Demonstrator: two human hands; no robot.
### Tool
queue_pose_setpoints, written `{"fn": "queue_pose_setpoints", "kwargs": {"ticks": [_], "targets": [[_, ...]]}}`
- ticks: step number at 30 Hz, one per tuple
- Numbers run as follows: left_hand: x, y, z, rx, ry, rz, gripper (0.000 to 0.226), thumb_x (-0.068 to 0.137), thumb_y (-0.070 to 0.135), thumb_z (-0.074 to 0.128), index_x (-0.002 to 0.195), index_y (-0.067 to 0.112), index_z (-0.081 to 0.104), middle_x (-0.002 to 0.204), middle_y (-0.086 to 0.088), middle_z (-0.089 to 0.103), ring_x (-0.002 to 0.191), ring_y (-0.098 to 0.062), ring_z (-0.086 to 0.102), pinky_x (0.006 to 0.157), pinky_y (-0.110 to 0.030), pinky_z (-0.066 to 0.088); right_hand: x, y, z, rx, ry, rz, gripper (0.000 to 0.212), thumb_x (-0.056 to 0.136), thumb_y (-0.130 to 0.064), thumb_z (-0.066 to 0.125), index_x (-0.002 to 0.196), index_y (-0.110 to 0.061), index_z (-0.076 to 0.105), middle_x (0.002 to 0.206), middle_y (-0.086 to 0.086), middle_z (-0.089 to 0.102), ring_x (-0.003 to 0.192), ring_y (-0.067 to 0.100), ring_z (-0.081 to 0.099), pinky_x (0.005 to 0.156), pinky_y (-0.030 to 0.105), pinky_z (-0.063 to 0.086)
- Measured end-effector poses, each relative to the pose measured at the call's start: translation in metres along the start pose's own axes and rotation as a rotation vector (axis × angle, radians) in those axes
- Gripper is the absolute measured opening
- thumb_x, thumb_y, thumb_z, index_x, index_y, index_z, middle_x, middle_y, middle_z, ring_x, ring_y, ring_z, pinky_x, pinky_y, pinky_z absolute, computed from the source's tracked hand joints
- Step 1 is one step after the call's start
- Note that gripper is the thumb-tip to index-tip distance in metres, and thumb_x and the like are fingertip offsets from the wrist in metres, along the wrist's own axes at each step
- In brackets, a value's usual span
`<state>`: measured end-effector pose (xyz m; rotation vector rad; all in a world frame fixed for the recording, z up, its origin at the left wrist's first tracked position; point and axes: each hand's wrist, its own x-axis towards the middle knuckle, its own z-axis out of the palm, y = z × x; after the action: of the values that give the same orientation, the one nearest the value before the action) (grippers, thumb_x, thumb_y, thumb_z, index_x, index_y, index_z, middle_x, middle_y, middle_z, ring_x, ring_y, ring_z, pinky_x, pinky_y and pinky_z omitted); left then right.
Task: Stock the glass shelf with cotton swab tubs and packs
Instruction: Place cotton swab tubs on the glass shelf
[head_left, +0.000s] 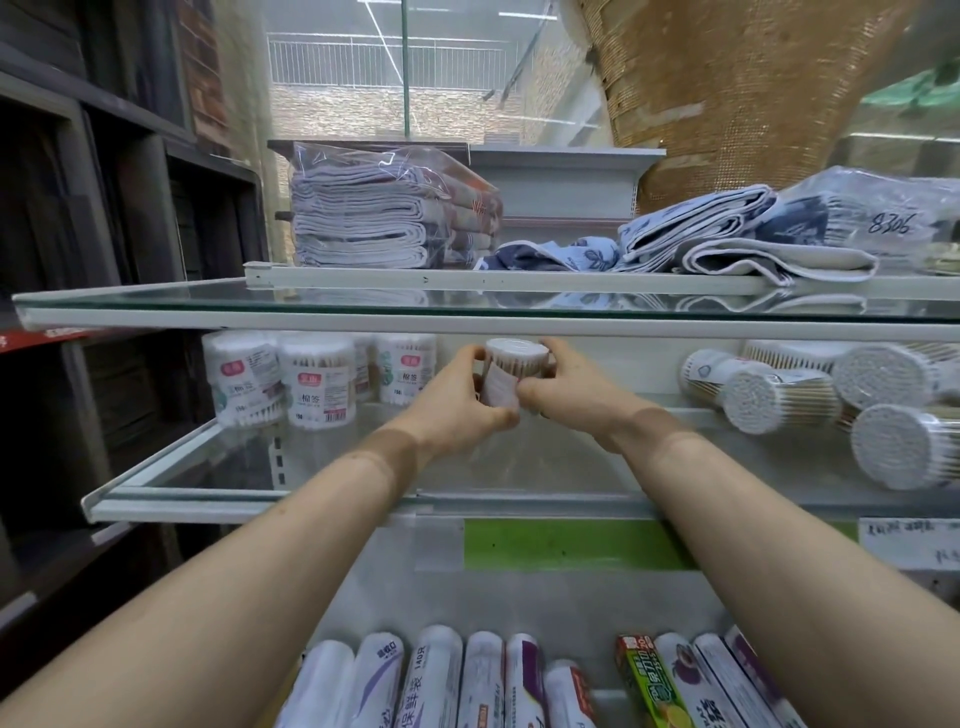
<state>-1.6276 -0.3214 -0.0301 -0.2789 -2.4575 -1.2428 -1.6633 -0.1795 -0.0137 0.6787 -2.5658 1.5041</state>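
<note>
Fingers (532, 392) of both hands curl round one cotton swab tub (511, 364). The left hand (452, 405) cups its near side and the right hand (569, 387) wraps the other flank. The tub is upright over the middle of the glass shelf (244, 501), well back beneath the upper shelf (260, 312). The palms hide its base, so I cannot tell whether it sits on the glass or hangs just above it.

If it is let go while tilted or not fully down, it would likely topple on the smooth glass and roll. A careless right forearm could also nudge the lying packs (779, 400), which are round and loosely heaped, so they might shift forward.

The held tub is clear with a pale lid and is packed with swabs standing on end. At the left, the standing tubs (317, 384) carry printed labels. The packs at the right lie on their sides, white cotton tips facing out.
</note>
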Motion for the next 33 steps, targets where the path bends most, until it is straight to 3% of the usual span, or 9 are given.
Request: {"fn": "queue_pose_setpoints", "kwargs": {"ticks": [3,5,9,16,20,28,33], "targets": [[0.0,0.001,0.0,0.015,-0.011,0.018,0.061,0.076,0.017,0.075,0.128,0.023,0.044,0.106,0.001,0.064,0.093,-0.011,0.063,0.086,-0.028,0.053,0.001,-0.002,0.0,0.081,0.052,0.057,0.065,0.088,-0.034,0.061,0.143,-0.011,0.036,0.128,0.007,0.056,0.112,0.021,0.057,0.096,0.038,0.05],[0.0,0.002,0.001,0.024,-0.044,0.013,0.069,0.074,0.018,0.077,0.133,0.025,0.04,0.109,0.001,0.063,0.095,-0.012,0.064,0.086,-0.028,0.053,-0.001,-0.006,-0.002,0.113,0.067,0.098,0.052,0.093,-0.039,0.056,0.135,-0.01,0.046,0.122,0.008,0.06,0.104,0.021,0.061,0.086,0.034,0.055],[-0.003,0.006,0.0,0.02,-0.047,0.069,0.068,0.074,0.013,0.076,0.133,0.024,0.042,0.114,0.005,0.061,0.102,-0.01,0.06,0.089,-0.024,0.048,-0.004,-0.011,-0.004,0.294,0.054,0.194,0.032,0.096,-0.033,0.048,0.106,-0.009,0.067,0.1,0.012,0.071,0.084,0.024,0.069,0.076,0.034,0.06],[-0.005,0.007,-0.002,0.03,-0.039,0.07,0.063,0.076,0.017,0.076,0.13,0.022,0.045,0.111,0.006,0.06,0.097,-0.008,0.059,0.083,-0.02,0.048,-0.003,-0.011,-0.005,0.346,0.054,0.21,0.032,0.097,-0.028,0.044,0.106,-0.007,0.066,0.102,0.016,0.071,0.084,0.026,0.068,0.072,0.033,0.06],[-0.002,0.004,-0.001,0.039,-0.042,0.038,0.06,0.071,0.026,0.079,0.123,0.02,0.049,0.109,0.004,0.063,0.094,-0.009,0.062,0.081,-0.025,0.051,-0.003,-0.011,-0.004,0.385,0.009,0.16,0.026,0.099,-0.021,0.04,0.099,-0.01,0.064,0.1,0.013,0.069,0.079,0.022,0.066,0.06,0.028,0.058],[-0.003,0.004,-0.003,0.034,-0.034,0.011,0.074,0.075,0.028,0.077,0.137,0.019,0.037,0.116,0.001,0.06,0.097,-0.01,0.061,0.084,-0.023,0.049,-0.002,-0.012,-0.003,0.385,-0.001,0.132,0.026,0.098,-0.019,0.041,0.096,-0.012,0.066,0.114,0.016,0.067,0.106,0.031,0.065,0.088,0.04,0.054],[-0.002,0.003,-0.004,0.081,-0.021,-0.021,0.058,0.075,0.023,0.076,0.124,0.015,0.047,0.108,-0.002,0.061,0.091,-0.013,0.061,0.076,-0.026,0.052,-0.001,-0.011,-0.003,0.353,-0.001,0.092,0.037,0.097,-0.02,0.037,0.112,-0.007,0.068,0.108,0.013,0.071,0.102,0.029,0.067,0.087,0.038,0.055]]}}
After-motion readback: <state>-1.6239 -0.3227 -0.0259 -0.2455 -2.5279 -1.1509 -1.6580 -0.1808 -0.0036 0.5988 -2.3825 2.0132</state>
